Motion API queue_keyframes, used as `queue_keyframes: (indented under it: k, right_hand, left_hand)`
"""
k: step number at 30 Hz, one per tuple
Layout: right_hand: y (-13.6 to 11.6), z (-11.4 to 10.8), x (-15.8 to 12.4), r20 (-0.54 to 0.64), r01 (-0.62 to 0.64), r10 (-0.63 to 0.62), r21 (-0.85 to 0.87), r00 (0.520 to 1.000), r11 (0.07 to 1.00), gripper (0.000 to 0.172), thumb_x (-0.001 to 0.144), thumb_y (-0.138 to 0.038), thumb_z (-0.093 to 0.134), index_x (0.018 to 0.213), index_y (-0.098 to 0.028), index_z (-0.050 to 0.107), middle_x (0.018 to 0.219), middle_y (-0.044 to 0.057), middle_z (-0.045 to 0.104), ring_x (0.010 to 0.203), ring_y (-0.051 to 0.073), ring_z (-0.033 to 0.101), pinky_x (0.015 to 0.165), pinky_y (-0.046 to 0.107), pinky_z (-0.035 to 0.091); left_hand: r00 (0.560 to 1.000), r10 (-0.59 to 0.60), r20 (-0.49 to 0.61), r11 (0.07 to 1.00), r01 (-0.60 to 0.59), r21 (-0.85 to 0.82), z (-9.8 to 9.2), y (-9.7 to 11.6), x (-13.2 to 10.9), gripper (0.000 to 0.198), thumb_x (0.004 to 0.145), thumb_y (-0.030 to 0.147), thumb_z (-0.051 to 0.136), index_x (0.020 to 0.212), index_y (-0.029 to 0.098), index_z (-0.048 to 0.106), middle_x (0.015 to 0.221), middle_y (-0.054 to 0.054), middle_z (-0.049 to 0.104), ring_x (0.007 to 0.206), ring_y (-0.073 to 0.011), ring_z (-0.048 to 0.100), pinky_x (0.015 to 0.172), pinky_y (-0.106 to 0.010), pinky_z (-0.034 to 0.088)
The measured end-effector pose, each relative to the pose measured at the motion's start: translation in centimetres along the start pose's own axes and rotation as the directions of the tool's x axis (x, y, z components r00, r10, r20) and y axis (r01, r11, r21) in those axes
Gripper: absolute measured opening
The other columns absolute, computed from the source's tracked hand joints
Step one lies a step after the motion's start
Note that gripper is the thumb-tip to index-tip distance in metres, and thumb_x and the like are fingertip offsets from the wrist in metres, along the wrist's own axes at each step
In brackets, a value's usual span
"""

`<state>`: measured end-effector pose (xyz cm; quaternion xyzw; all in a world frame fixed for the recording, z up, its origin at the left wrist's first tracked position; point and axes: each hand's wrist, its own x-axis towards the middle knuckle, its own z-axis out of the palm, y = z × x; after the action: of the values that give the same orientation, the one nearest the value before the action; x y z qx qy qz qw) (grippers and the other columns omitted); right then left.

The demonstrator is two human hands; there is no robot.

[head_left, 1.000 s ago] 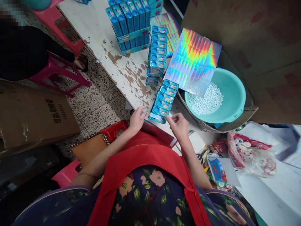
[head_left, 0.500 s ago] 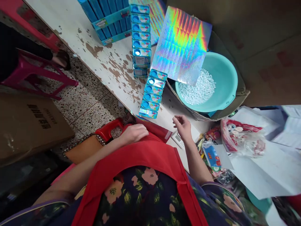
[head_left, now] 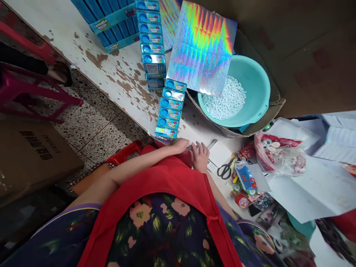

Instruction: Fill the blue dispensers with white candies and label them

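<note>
Currently 1 row of 6 blue tins (head_left: 169, 113) at frame centre on the desk (head_left: 194, 126); 1 basin (head_left: 258, 89) of white pellets (head_left: 225, 101), right of centre. 2 hands: left hand (head_left: 179, 145) and right hand (head_left: 199, 156), well apart 0.5 s ago, now nearly meet just below the row, fingers partly curled; cannot tell whether anything is gripped. 1 pair of scissors (head_left: 226, 170) newly visible, lower right.

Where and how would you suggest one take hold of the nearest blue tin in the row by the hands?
I'd pinch the nearest tin by its two short ends, coming from above on the wearer's side: the next tin sits close behind its far long side, while both ends look free. The left hand is near its right end.
</note>
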<state>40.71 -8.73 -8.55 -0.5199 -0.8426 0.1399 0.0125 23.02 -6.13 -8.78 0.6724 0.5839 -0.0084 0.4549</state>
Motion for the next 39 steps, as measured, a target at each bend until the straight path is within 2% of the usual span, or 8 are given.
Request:
queue_keyframes:
  k: [12, 16, 19, 21, 23, 26, 32, 39]
  right_hand:
    - [0.4, -0.5, -1.4, 0.086, 0.109, -0.115, 0.074, 0.99, 0.991, 0.017, 0.088, -0.029, 0.051, 0.097, -0.027, 0.066, 0.129, 0.006, 0.059, 0.127, 0.028, 0.044, 0.101, 0.049, 0.035]
    - [-0.1, -3.0, -1.0, 0.021, 0.095, -0.102, 0.209, 0.995, 0.973, 0.017, 0.088, -0.029, 0.051, 0.081, -0.025, 0.066, 0.104, 0.006, 0.07, 0.106, 0.026, 0.057, 0.09, 0.045, 0.043]
    - [-1.1, -6.1, -0.4, -0.04, -0.047, 0.069, 0.4, 0.997, 0.915, 0.018, 0.087, -0.035, 0.054, 0.08, -0.023, 0.065, 0.083, 0.005, 0.069, 0.084, 0.021, 0.06, 0.08, 0.039, 0.046]
    - [-1.8, -8.3, 0.2, -0.034, -0.186, 0.246, 0.559, 0.969, 0.808, 0.019, 0.084, -0.04, 0.06, 0.08, -0.021, 0.064, 0.077, 0.003, 0.066, 0.075, 0.018, 0.06, 0.075, 0.035, 0.048]
    - [-2.3, -10.0, 0.9, 0.019, -0.283, 0.374, 0.691, 0.927, 0.665, 0.022, 0.079, -0.042, 0.064, 0.08, -0.02, 0.063, 0.076, 0.001, 0.065, 0.071, 0.016, 0.059, 0.071, 0.031, 0.048]
    - [-2.7, -11.7, 1.7, 0.076, -0.319, 0.438, 0.797, 0.896, 0.513, 0.024, 0.074, -0.041, 0.069, 0.08, -0.019, 0.062, 0.075, 0.0, 0.064, 0.07, 0.014, 0.059, 0.069, 0.029, 0.048]
    - [-5.9, -12.0, 3.9, 0.025, -0.234, 0.418, 0.857, 0.908, 0.458, 0.021, 0.074, -0.038, 0.07, 0.08, -0.019, 0.063, 0.086, 0.003, 0.063, 0.083, 0.016, 0.059, 0.074, 0.03, 0.048]
    - [-12.8, -8.9, 9.7, -0.129, -0.071, 0.258, 0.762, 0.958, 0.644, 0.022, 0.078, -0.042, 0.064, 0.075, -0.02, 0.064, 0.093, 0.005, 0.055, 0.095, 0.018, 0.054, 0.087, 0.035, 0.044]
  left_hand:
    - [0.998, -0.053, 0.024, 0.995, 0.055, -0.08, -1.0, 0.8, 0.8, 0.03, 0.087, 0.022, 0.041, 0.089, 0.014, 0.071, 0.094, -0.014, 0.071, 0.089, -0.0252, 0.065, 0.07, -0.031, 0.042]
    - [0.998, -0.061, -0.003, 0.991, 0.06, -0.117, -0.3, 0.4, 1.2, 0.03, 0.088, 0.021, 0.041, 0.09, 0.013, 0.07, 0.094, -0.014, 0.07, 0.09, -0.0255, 0.065, 0.075, -0.032, 0.044]
    - [0.997, -0.018, -0.073, 0.982, 0.004, -0.187, -0.5, 0.6, 0.6, 0.03, 0.09, 0.022, 0.039, 0.101, 0.014, 0.067, 0.106, -0.014, 0.067, 0.103, -0.0241, 0.061, 0.085, -0.033, 0.044]
    - [0.983, 0.088, -0.159, 0.89, -0.15, -0.431, -1.0, 1.1, -0.6, 0.035, 0.094, 0.027, 0.034, 0.111, 0.016, 0.062, 0.116, -0.011, 0.064, 0.111, -0.0203, 0.058, 0.092, -0.031, 0.043]
    - [0.96, 0.19, -0.204, 0.63, -0.278, -0.725, -1.8, 1.9, -2.1, 0.04, 0.097, 0.035, 0.028, 0.117, 0.016, 0.057, 0.116, -0.011, 0.064, 0.108, -0.0174, 0.059, 0.089, -0.029, 0.045]
    - [0.966, 0.213, -0.145, 0.399, -0.222, -0.89, -3.4, 3.4, -4.5, 0.036, 0.092, 0.042, 0.042, 0.105, 0.013, 0.059, 0.088, -0.008, 0.069, 0.08, -0.0155, 0.065, 0.072, -0.027, 0.05]
    - [0.94, -0.08, -0.332, 0.735, -0.169, -0.657, -8.1, 4.0, -9.6, 0.022, 0.086, 0.035, 0.05, 0.081, 0.02, 0.064, 0.062, 0.002, 0.059, 0.062, -0.0125, 0.056, 0.063, -0.024, 0.043]
    - [0.815, -0.217, -0.538, 0.875, -0.082, -0.477, -12.3, -2.6, -12.8, 0.027, 0.088, 0.031, 0.043, 0.111, 0.02, 0.054, 0.061, 0.005, 0.051, 0.058, -0.0121, 0.048, 0.061, -0.023, 0.038]
